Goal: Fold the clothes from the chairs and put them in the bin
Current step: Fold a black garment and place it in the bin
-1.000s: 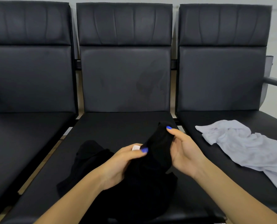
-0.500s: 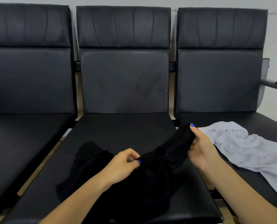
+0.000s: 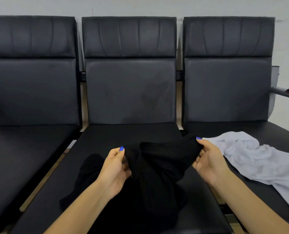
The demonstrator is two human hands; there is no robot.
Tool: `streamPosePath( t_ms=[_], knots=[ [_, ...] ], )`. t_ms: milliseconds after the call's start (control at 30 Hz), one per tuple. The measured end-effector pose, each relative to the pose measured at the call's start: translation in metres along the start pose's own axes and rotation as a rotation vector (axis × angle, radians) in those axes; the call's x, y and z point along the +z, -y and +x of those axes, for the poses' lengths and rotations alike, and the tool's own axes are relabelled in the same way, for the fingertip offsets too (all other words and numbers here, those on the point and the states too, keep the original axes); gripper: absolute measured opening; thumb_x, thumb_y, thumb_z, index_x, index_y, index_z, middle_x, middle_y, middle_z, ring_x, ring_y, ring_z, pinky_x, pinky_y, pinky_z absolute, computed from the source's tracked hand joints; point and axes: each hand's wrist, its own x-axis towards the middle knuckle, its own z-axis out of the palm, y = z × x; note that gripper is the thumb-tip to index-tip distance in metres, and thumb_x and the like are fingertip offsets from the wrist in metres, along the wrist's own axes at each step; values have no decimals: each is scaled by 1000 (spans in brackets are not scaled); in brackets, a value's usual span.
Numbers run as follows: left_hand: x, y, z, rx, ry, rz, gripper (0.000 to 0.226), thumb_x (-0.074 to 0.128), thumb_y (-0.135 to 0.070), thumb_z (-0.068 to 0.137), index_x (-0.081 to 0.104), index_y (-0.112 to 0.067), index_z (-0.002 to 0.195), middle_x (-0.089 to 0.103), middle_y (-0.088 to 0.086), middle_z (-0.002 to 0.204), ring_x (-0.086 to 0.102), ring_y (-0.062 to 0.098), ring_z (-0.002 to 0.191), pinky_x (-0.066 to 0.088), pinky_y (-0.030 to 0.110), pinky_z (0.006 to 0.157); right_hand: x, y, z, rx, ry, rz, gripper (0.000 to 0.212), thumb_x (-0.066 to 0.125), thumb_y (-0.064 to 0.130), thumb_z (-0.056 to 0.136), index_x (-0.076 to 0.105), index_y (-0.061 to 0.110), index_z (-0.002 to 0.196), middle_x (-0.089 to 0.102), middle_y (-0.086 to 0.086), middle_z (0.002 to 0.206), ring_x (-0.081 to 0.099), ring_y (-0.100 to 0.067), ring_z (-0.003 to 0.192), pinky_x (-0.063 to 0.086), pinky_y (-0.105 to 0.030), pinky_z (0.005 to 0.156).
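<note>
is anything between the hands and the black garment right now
No. Both the left hand and the right hand already pinch the black garment on the middle chair.

1. We've got three chairs side by side, and our left hand [image 3: 116, 168] and right hand [image 3: 207, 159] are over the middle chair [image 3: 130, 132].
2. The garment [image 3: 157, 174] hangs between our fingers, pinched at both ends, its lower part on the seat.
3. Just right of the right fingers, a second garment [image 3: 251, 157] lies on the right chair [image 3: 228, 92].
4. Well left of the left fingers sits the left chair [image 3: 32, 92].
</note>
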Motion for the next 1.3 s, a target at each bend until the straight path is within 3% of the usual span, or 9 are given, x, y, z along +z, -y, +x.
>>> streamPosePath(
  t_ms=[200,333,467,567,667,833,1067,1133,1300],
  knots=[
    [-3,-3,-2,-151,53,65,12,60,-25,94,62,-13,95,71,5,83,66,21,75,54,35,66,-3,1,1,-1,33,-11,21,62,22,84,68,10,100,73,-4,92,70,-17,78,56,-24,65],
    [-14,1,2,-145,217,458,33,66,-45,85,66,-16,100,67,-2,88,62,16,78,51,28,69,-6,2,2,-49,-51,65,16,51,17,96,65,10,93,72,-2,80,69,-11,63,56,-19,55],
    [-24,-2,2,-86,468,757,44,81,-42,71,68,-25,110,71,-1,104,68,11,94,52,23,83,-10,3,4,-59,-117,141,14,50,13,96,61,8,89,71,-2,61,69,-11,54,55,-20,48],
    [-29,-3,7,46,529,945,17,70,-23,86,72,-13,100,74,2,93,69,10,86,52,19,82,-15,3,7,-66,-151,145,11,51,13,94,60,9,90,69,-1,60,68,-11,53,54,-20,48],
    [-30,-7,11,166,384,889,13,64,-24,90,73,-18,82,72,-2,78,64,7,73,50,20,67,-18,2,11,-85,-170,119,9,53,9,92,61,7,90,67,-1,59,65,-10,52,53,-19,48],
    [-28,-14,14,287,33,695,13,69,-22,86,67,-11,80,64,1,68,56,11,62,45,19,60,-11,3,10,-89,-100,-5,15,60,10,89,63,5,103,67,-10,91,66,-20,79,59,-25,56],
    [-29,-26,4,-32,190,392,15,66,-31,82,62,-17,78,62,4,86,55,20,85,44,30,73,-3,-4,12,-114,-69,-102,14,54,20,93,65,11,93,69,-7,87,66,-17,80,51,-31,68],
    [-27,-32,1,-114,207,179,21,65,-36,78,64,-15,82,63,6,95,58,23,90,44,33,78,-8,-2,14,-107,-111,-79,17,57,21,91,66,9,100,69,-8,95,66,-20,90,53,-35,82],
    [-21,-39,-6,-141,213,22,40,55,-39,90,76,-15,66,74,7,90,72,22,80,49,37,77,-21,2,19,-76,-159,-58,29,65,19,84,67,6,110,67,-13,100,64,-28,96,49,-40,89]
  ],
)
